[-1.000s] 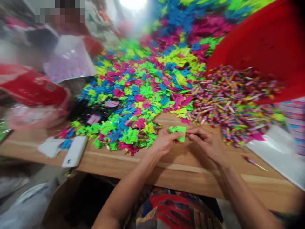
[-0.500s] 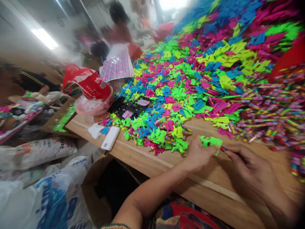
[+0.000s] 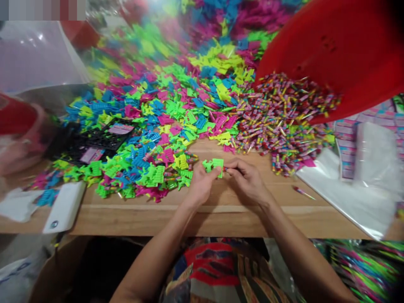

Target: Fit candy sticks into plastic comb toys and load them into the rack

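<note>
My left hand [image 3: 202,183] is closed on a flat bright-green plastic piece [image 3: 217,163] with a cut-out outline, held just above the wooden table. From the right, my right hand [image 3: 248,179] pinches a thin, dark-red stick [image 3: 225,169] whose end meets the edge of the green piece; whether it goes inside I cannot tell. Most of the stick is hidden by my fingers. Left of my hands lies a heap of similar plastic pieces [image 3: 151,174] in green, pink, blue and yellow. Beyond my right hand is a pile of small colour-banded sticks [image 3: 268,122].
A red basin [image 3: 334,54] leans over the stick pile. Clear plastic bags [image 3: 344,202] and printed sheets [image 3: 345,139] lie at right, near one loose stick [image 3: 304,192]. At left are a white power bank-like block [image 3: 65,208], black trays [image 3: 104,141] and a pink tub [image 3: 36,122].
My view has swung to the right, bringing the red basin and plastic bags into sight. Both hands keep their holds on the green piece and the stick.
</note>
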A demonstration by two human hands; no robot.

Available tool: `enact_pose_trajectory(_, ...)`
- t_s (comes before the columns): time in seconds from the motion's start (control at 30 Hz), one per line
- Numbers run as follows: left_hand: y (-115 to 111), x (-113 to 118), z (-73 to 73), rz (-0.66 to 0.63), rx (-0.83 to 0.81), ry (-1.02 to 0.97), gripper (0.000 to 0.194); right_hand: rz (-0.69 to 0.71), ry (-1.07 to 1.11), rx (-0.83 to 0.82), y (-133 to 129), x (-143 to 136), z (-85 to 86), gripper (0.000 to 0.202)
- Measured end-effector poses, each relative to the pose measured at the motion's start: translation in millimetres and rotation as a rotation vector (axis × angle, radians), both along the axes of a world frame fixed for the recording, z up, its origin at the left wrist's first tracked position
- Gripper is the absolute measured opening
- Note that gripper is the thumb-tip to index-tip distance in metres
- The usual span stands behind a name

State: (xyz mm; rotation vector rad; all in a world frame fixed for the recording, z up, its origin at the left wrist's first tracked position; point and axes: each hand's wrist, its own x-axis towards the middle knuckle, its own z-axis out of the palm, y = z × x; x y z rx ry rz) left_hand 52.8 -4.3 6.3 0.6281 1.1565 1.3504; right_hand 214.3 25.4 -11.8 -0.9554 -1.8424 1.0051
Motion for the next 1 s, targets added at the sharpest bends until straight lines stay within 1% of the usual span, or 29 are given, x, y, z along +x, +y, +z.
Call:
enact_pose_trajectory(0.07, -2.0, 3.2, -2.1, 0.144, 0.000, 0.231, 0.031, -0.023, -0.054, 0.046, -1.1, -1.6, -1.2, 0.016)
enact_pose_trajectory(0.1, -2.5, 3.5, -2.9, 0.176, 0.003, 0.293, 0.031, -0.029, -0.061, 0.055, -1.9, -3.0, -2.2, 0.017)
enact_pose_trajectory(0.13, -2.7, 2.9, -3.4, 0.168, 0.009, 0.291, 0.031, -0.031, -0.045, 0.048, -2.6, -4.6, -3.4, 0.017)
enact_pose_trajectory(0.17, -2.6, 1.6, -3.8, 0.119, 0.013, 0.228, 0.032, -0.034, -0.008, 0.027, -3.4, -6.3, -4.5, 0.017)
enact_pose_trajectory(0.23, -2.1, -1.9, -4.1, -0.020, 0.012, 0.029, 0.034, -0.032, 0.087, -0.041, -5.1, -9.0, -6.0, 0.018)
enact_pose_trajectory(0.27, -1.9, -3.4, -4.0, -0.071, 0.005, -0.052, 0.035, -0.028, 0.121, -0.070, -5.9, -9.9, -5.9, 0.019)
enact_pose_trajectory(0.3, -1.8, -4.5, -3.9, -0.093, -0.002, -0.098, 0.036, -0.026, 0.135, -0.085, -6.7, -10.6, -5.1, 0.019)
enact_pose_trajectory(0.47, -2.6, -3.8, 0.2, 0.005, -0.003, -0.093, 0.043, -0.047, 0.038, -0.053, -10.0, -11.3, 5.8, 0.020)
enact_pose_trajectory(0.6, -2.2, -3.1, 5.2, -0.024, 0.003, -0.170, 0.045, -0.100, -0.007, -0.043, -12.1, -11.8, 11.8, 0.021)
enact_pose_trajectory(0.7, -1.8, -4.1, 5.6, -0.031, 0.015, -0.131, 0.041, -0.107, 0.007, -0.081, -13.2, -11.5, 12.4, 0.021)
enact_pose_trajectory(0.8, -2.2, -4.2, 3.7, 0.005, 0.031, -0.064, 0.038, -0.086, 0.035, -0.123, -13.3, -10.1, 11.6, 0.021)
enact_pose_trajectory(1.0, -4.6, -2.7, 1.6, 0.019, 0.037, -0.022, 0.038, -0.070, 0.070, -0.138, -13.9, -8.5, 8.4, 0.019)
